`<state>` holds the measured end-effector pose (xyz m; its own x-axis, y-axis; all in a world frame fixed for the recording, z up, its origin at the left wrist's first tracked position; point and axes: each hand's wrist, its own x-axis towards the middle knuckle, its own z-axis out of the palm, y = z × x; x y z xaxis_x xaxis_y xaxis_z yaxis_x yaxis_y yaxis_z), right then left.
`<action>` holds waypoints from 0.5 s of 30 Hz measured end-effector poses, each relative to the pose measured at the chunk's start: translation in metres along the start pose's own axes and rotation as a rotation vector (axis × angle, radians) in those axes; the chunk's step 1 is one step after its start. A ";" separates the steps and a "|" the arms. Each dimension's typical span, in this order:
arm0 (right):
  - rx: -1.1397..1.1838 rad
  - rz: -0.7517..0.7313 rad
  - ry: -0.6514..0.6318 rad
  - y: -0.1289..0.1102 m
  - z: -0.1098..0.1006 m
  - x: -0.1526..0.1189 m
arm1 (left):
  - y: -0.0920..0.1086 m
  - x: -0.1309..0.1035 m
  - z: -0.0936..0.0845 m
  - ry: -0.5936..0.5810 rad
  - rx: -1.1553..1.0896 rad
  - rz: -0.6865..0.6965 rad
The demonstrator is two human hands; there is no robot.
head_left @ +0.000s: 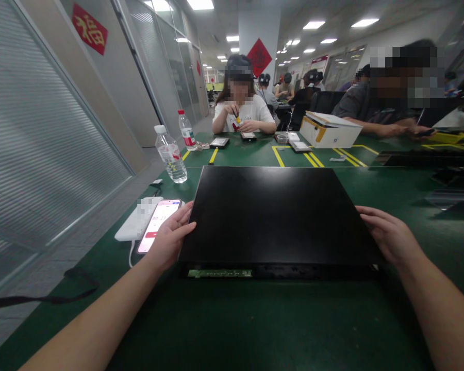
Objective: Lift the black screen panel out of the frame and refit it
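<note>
A large flat black panel (282, 216) lies in front of me, above the green table (255, 324); whether it touches the table I cannot tell. Along its near edge shows a green circuit strip (219, 273). My left hand (172, 234) grips the panel's left edge, its thumb over the top and the other fingers at the side. At the right edge, my right hand (390, 234) holds the panel with its fingers against the side; its thumb is hidden.
Left of the panel are a lit phone (158, 226), a white power bank (133, 221) and two bottles (170, 154) (186, 131). Across the table, a person (242, 111) handles a small drive; a white box (328, 131) stands near another person (382, 103).
</note>
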<state>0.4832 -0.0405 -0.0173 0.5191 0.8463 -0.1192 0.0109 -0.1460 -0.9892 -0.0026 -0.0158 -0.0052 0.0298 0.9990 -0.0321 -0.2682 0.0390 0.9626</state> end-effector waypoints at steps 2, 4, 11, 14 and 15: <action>0.063 -0.023 0.027 -0.010 0.002 -0.010 | 0.001 0.000 0.001 0.006 -0.004 -0.005; 0.097 -0.137 0.086 -0.015 0.004 -0.018 | 0.001 -0.001 0.002 -0.001 -0.007 -0.010; 0.054 0.112 0.039 -0.008 0.002 -0.022 | 0.001 -0.003 -0.002 -0.024 0.029 -0.033; -0.037 0.115 0.067 -0.006 0.001 -0.016 | 0.001 -0.002 -0.005 -0.016 0.058 -0.013; -0.088 0.047 0.059 -0.006 0.000 -0.015 | 0.000 -0.001 -0.006 -0.012 0.062 -0.005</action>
<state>0.4755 -0.0527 -0.0093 0.5705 0.8062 -0.1570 0.0595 -0.2313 -0.9711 -0.0081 -0.0166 -0.0066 0.0426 0.9985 -0.0338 -0.2080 0.0419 0.9772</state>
